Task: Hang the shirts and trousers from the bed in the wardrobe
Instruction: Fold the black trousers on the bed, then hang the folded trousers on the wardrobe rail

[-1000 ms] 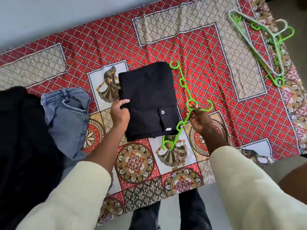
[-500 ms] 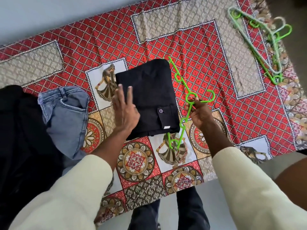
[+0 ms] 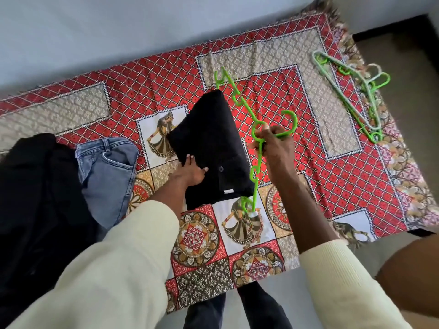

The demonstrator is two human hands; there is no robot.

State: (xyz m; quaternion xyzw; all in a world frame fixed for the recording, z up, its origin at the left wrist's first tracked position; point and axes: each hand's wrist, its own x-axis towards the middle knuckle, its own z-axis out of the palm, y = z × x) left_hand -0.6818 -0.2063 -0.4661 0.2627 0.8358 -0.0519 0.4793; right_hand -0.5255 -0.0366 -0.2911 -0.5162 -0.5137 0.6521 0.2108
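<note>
left hand (image 3: pixel 190 173): fingers curled on near edge of folded black trousers (image 3: pixel 211 143), lifted off bed (image 3: pixel 344 181) | right hand (image 3: pixel 273 146): gripping green hanger (image 3: pixel 255 129) beside them | blue jeans (image 3: pixel 107 169) left | spare hangers (image 3: pixel 351 91) at far right

Black folded trousers (image 3: pixel 209 138), bright green hanger (image 3: pixel 255 136), faded blue jeans (image 3: pixel 107 172), cream sleeves (image 3: pixel 123 269); red diamond-patterned bedspread (image 3: pixel 166 77) with beige panels.
</note>
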